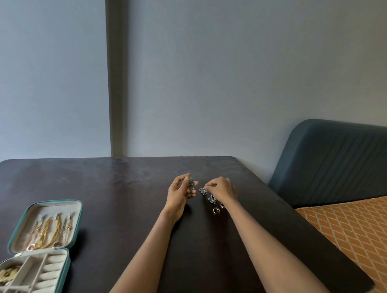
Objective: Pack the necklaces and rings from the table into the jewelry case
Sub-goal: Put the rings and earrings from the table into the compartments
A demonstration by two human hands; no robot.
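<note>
Silver rings lie mid-frame on the dark table, my right hand pinching at one, my left hand gripping a silver cluster, two gold rings just below, the open jewelry case at lower left.

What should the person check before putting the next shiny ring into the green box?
1. Jewelry case open and lying flat on the table: ok.
2. Left hand has a firm hold on the silver piece pinched in its fingers: ok.
3. Right hand has really got hold of the silver piece under its fingertips: cannot tell.
4. Ring rolls in the case have free room: ok, none shows a ring.
5. All rings gathered: not ok, two gold rings lie on the table.
6. Path from the hands to the case free: ok.
</note>
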